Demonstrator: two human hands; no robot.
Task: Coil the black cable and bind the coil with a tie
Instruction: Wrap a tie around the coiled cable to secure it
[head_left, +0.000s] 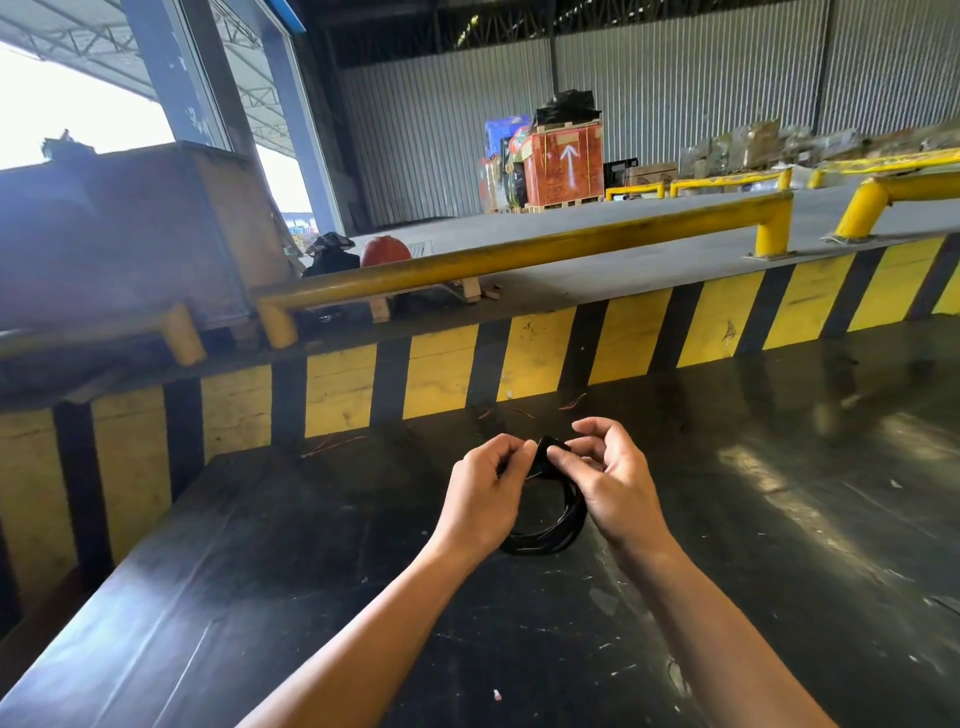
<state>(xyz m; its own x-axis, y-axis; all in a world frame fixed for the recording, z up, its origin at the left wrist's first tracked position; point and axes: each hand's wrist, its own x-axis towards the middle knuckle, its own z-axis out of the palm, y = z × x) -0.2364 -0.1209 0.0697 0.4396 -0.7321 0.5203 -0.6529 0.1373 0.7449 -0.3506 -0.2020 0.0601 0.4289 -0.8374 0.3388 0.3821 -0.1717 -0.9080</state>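
Note:
The black cable (556, 530) is wound into a small coil and held just above the dark table (311, 571). My left hand (485, 493) pinches the coil's top from the left. My right hand (610, 478) pinches the same spot from the right, thumb and forefinger meeting at a black bunched part. A thin reddish tie (535, 474) shows between my fingers at the top of the coil; how it wraps is hidden by my fingers.
Several thin reddish wire ties (571, 401) lie on the table near the yellow-and-black striped wall (441, 374). A yellow guard rail (519, 254) runs behind it. A wooden crate (156, 234) stands at the left, pallets far back.

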